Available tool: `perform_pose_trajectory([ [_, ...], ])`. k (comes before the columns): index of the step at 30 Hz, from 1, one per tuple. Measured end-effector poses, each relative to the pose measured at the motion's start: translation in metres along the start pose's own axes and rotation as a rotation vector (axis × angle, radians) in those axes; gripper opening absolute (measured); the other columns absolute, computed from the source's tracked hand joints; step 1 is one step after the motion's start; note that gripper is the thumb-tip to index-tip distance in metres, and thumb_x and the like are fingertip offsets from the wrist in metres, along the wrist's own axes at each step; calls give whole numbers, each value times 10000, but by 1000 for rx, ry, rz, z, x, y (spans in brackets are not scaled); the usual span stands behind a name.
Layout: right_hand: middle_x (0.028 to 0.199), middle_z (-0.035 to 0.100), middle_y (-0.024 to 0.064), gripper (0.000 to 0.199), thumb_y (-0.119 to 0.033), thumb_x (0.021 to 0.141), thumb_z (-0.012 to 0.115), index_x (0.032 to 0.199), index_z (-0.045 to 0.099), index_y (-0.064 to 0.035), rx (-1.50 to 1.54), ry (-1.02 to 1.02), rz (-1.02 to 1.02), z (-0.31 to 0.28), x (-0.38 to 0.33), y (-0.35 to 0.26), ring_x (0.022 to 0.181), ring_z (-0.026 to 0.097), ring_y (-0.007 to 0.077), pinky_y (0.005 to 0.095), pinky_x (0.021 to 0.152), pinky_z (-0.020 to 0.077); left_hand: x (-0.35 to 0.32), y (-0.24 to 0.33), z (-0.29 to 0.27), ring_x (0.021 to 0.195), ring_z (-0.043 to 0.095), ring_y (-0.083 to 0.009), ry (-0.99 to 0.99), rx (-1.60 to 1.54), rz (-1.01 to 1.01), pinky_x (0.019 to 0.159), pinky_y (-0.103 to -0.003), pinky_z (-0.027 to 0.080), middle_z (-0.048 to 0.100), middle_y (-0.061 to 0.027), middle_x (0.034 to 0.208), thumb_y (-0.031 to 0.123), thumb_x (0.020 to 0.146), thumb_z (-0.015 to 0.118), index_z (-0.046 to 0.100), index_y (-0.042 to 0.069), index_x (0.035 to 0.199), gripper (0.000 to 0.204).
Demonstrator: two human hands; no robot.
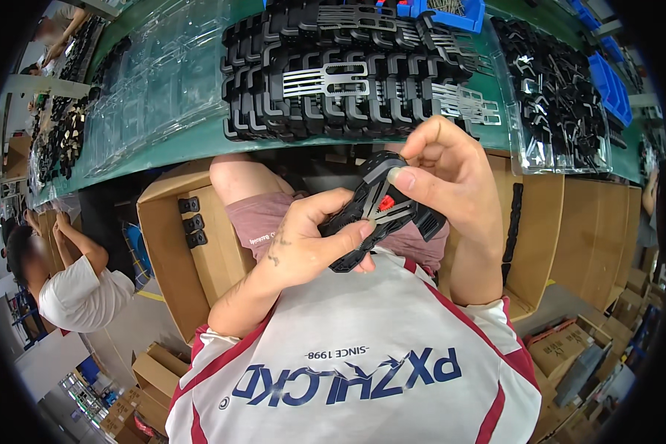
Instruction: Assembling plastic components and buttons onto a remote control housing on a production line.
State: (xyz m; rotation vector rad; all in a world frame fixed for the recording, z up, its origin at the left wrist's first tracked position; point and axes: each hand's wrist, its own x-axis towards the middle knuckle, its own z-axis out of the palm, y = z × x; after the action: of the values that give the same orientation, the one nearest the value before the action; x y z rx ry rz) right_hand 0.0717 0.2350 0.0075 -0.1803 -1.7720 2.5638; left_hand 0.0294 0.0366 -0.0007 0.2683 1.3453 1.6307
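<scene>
L hand (pixel 303 237) clamps black plastic part (pixel 381 211) from below, thumb across lower edge. R hand (pixel 444 174) pinches top, thumb pressing beside red tab (pixel 385 201). Part sits mid-air over lap, between both hands, w/ grey metal X strip on face. I judge: seating/checking step. Next needs steady thumb push, part kept level. Beyond: green bench (pixel 192 144), rows of same parts (pixel 348 81), cardboard box (pixel 177 237).
</scene>
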Motion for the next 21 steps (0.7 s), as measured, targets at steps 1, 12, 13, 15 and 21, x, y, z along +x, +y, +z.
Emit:
perform_pose_trajectory([
  [1, 751, 593, 39, 241, -15, 791, 673, 993, 540, -14, 48, -24, 35, -1, 2, 0, 618, 517, 62, 150, 575, 398, 0, 0, 0, 589, 654, -199, 3, 4, 2, 549, -221, 524, 632, -121, 759, -28, 847, 602, 547, -77, 1010, 179],
  [12, 859, 616, 85, 325, -12, 808, 604, 1122, 520, -16, -119, -289, 196, 18, 19, -4, 674, 526, 80, 161, 622, 402, -7, -21, -27, 523, 529, -69, -15, 227, 232, 477, -163, 411, 617, -36, 684, 98, 886, 606, 631, -23, 868, 126],
  [13, 859, 616, 85, 325, -12, 808, 604, 1122, 520, -16, -127, -309, 199, 21, 24, -2, 674, 526, 80, 161, 622, 402, -9, -22, -29, 517, 487, -61, 67, 192, 158, 465, -162, 379, 612, -25, 670, 119, 889, 610, 644, -17, 829, 152],
  [15, 864, 618, 80, 302, -14, 805, 616, 1098, 543, -16, -144, -267, 119, 31, 40, 10, 665, 529, 78, 166, 602, 414, -17, -22, -34, 511, 445, -54, 169, 143, 94, 454, -161, 346, 606, -14, 655, 140, 891, 614, 656, -10, 790, 185],
  [21, 860, 612, 56, 243, -34, 769, 704, 998, 625, -14, -313, 96, -33, 69, 81, 27, 536, 513, 74, 182, 474, 407, -32, -21, -65, 596, 515, -88, 599, -225, 262, 537, -184, 418, 600, -36, 715, 72, 866, 629, 625, -16, 764, 134],
])
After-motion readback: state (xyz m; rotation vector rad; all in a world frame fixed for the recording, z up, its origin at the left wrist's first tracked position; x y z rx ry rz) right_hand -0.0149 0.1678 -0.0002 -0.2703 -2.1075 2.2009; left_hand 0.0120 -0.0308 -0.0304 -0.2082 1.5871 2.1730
